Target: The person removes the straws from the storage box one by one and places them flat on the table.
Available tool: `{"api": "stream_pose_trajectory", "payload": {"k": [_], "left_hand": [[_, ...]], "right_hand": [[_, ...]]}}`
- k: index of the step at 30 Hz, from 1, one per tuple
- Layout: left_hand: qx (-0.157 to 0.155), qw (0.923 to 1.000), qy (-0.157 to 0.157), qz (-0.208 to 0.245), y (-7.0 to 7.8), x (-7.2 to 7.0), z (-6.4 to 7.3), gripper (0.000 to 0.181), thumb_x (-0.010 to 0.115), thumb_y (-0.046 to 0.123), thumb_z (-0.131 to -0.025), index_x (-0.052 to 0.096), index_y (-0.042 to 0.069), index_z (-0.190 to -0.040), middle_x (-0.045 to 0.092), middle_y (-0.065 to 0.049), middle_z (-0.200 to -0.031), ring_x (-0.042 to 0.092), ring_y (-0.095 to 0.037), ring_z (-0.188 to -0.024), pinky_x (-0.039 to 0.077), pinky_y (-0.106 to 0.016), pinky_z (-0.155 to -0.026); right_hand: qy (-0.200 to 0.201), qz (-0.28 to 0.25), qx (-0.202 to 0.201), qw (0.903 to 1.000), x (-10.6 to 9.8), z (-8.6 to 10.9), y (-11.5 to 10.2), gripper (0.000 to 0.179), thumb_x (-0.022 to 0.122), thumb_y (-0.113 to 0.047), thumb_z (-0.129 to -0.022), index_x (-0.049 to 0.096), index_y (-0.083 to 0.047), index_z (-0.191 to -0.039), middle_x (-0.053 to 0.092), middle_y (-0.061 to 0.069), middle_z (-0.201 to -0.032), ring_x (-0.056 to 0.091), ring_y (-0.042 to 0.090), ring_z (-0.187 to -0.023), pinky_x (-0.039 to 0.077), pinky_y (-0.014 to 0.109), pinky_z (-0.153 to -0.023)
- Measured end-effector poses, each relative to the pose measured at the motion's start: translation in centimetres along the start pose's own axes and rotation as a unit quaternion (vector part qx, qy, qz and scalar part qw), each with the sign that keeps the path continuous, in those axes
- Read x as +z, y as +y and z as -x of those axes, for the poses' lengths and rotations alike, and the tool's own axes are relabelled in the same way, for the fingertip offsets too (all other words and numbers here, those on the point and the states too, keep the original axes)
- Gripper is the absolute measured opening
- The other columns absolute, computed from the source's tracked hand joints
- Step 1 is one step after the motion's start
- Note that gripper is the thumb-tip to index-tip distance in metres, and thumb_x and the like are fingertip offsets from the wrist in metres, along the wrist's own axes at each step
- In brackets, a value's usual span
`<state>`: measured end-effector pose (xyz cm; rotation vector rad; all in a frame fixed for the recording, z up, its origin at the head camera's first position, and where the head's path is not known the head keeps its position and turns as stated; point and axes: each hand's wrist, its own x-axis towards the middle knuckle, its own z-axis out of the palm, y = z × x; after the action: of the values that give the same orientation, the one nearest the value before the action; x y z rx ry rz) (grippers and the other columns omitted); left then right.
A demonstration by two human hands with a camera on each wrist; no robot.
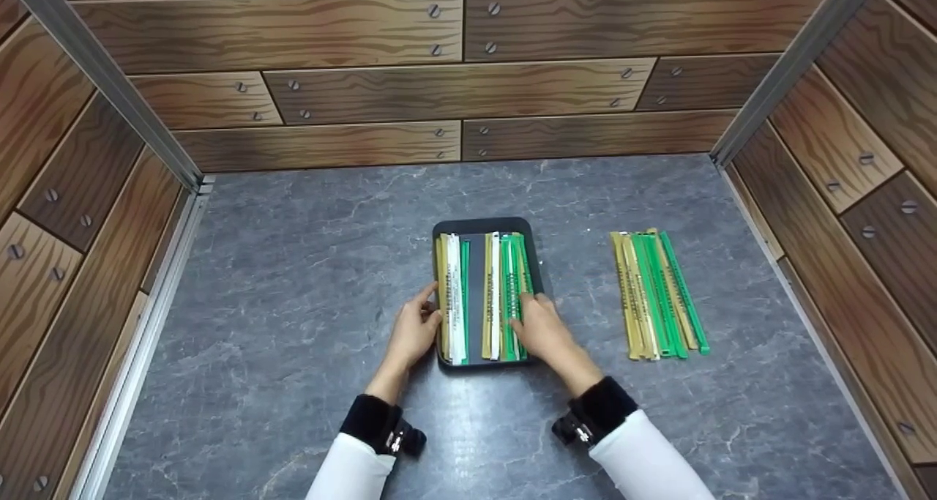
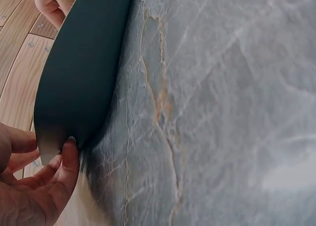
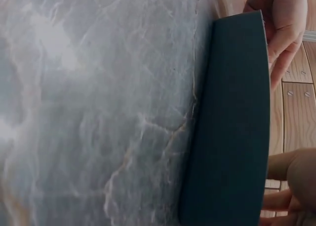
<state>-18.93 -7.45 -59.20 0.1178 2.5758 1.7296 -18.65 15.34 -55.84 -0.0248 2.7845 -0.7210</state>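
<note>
A black tray (image 1: pixel 482 225) lies on the grey surface, with a dark strip (image 1: pixel 476 288) showing between two groups of long thin printed sticks. Gold, white and green sticks (image 1: pixel 455 299) fill its left side; a similar group (image 1: pixel 505 266) fills the right. My left hand (image 1: pixel 413 335) grips the tray's left wall low down, and the left wrist view shows its fingertips (image 2: pixel 70 154) against the outer wall. Across the right rim, my right hand (image 1: pixel 545 331) has bent fingers and thumb at the green sticks. In the right wrist view the tray wall (image 3: pixel 227 122) hides its fingertips.
To the right of the tray lies another row of gold and green printed sticks (image 1: pixel 657 295), side by side. Wood-patterned panels (image 1: pixel 366 94) enclose the grey marbled surface (image 1: pixel 293 280) at the back and both sides, with metal rails (image 1: pixel 146 339) along the edges.
</note>
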Motion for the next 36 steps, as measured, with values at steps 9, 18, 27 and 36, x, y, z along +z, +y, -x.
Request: {"api": "stream_pose_trajectory", "payload": {"k": [9, 18, 27, 36], "left_hand": [[-0.018, 0.9988, -0.015, 0.044, -0.3, -0.3, -0.1, 0.052, 0.059, -0.005, -0.092, 0.048, 0.000, -0.143, 0.063, -0.017, -0.095, 0.066, -0.027, -0.086, 0.059, -0.035, -0.067], [-0.038, 0.9877, -0.024, 0.150, -1.0, -0.6, -0.1, 0.054, 0.061, -0.006, -0.092, 0.045, -0.005, -0.143, 0.061, -0.024, -0.099, 0.064, -0.026, -0.071, 0.059, -0.040, -0.051], [-0.047, 0.9866, -0.021, 0.155, -1.2, -0.6, -0.1, 0.053, 0.062, -0.006, -0.091, 0.048, -0.002, -0.142, 0.061, -0.021, -0.099, 0.064, -0.021, -0.073, 0.059, -0.035, -0.053], [-0.047, 0.9878, -0.022, 0.147, -1.0, -0.6, -0.2, 0.053, 0.061, -0.006, -0.092, 0.048, -0.001, -0.143, 0.061, -0.023, -0.101, 0.065, -0.025, -0.077, 0.060, -0.037, -0.056]], "right_hand": [[0.027, 0.029, -0.026, 0.9989, 0.8, -0.2, -0.3, 0.049, 0.070, -0.010, -0.091, 0.052, 0.009, -0.132, 0.063, 0.027, -0.109, 0.065, 0.037, -0.095, 0.060, 0.040, -0.066], [0.028, 0.053, -0.045, 0.9972, 0.8, 0.1, -0.3, 0.047, 0.064, -0.004, -0.089, 0.050, 0.008, -0.132, 0.066, 0.025, -0.091, 0.064, 0.033, -0.065, 0.051, 0.038, -0.045], [-0.001, 0.039, -0.008, 0.9992, 1.0, 0.1, -1.0, 0.074, 0.069, -0.006, -0.086, 0.031, 0.004, -0.148, 0.066, 0.025, -0.095, 0.057, 0.025, -0.053, 0.047, 0.034, -0.042], [0.010, -0.005, -0.022, 0.9997, 0.9, 0.1, -0.5, 0.065, 0.069, -0.006, -0.090, 0.037, 0.002, -0.146, 0.066, 0.024, -0.105, 0.067, 0.032, -0.083, 0.057, 0.038, -0.059]]}}
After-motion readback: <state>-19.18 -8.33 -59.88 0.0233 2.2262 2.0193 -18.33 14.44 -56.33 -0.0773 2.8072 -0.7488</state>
